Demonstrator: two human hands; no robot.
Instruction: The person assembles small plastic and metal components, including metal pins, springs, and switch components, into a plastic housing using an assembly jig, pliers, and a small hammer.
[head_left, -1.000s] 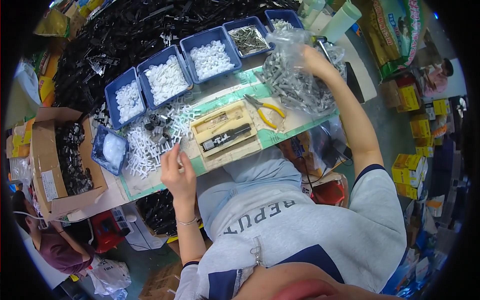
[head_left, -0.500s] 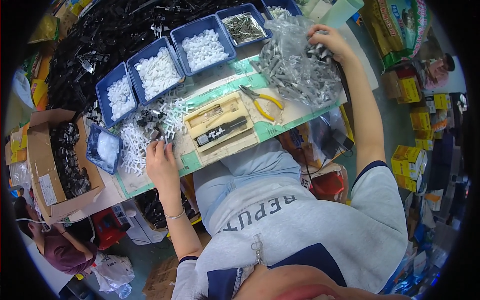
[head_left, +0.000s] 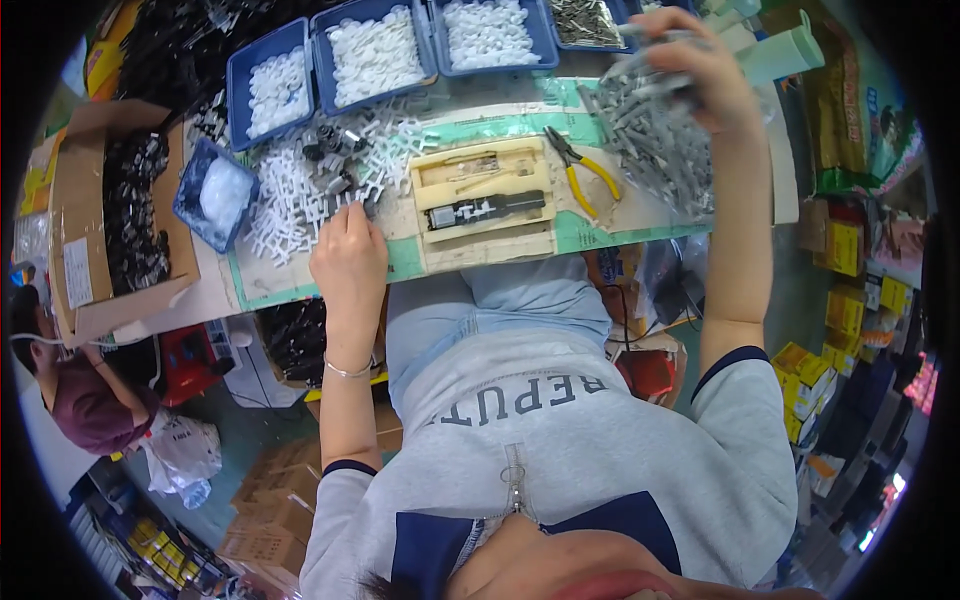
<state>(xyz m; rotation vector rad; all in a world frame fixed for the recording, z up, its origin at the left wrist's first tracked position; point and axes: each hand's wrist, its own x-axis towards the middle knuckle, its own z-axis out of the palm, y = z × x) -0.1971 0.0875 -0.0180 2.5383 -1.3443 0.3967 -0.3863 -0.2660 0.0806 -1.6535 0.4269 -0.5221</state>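
Note:
My left hand [head_left: 348, 255] is at the front of a heap of small white branched plastic pieces [head_left: 283, 205]. Its fingers are drawn together at the heap's edge; what they pinch, if anything, is hidden. Smeared by motion, my right hand [head_left: 705, 75] is over a pile of grey plastic pieces [head_left: 655, 150] lying with a clear plastic bag. Its grip cannot be made out. Between my hands lies a cream fixture block [head_left: 480, 165] with a black part carrying light inserts [head_left: 485, 210] in its front slot. Yellow-handled pliers [head_left: 592, 180] rest right of the block.
Blue bins of white parts [head_left: 375, 55] and a bin of metal pins [head_left: 585, 22] line the back. At left stand a small blue tray [head_left: 218, 195] and a cardboard box of black parts [head_left: 180, 240]. Another person [head_left: 95, 395] sits at the far left.
My right hand has lifted and shifted over the grey pile, and the bag has slumped. My left hand remains at the white pieces. The whole view has shifted, with the table nearer the top.

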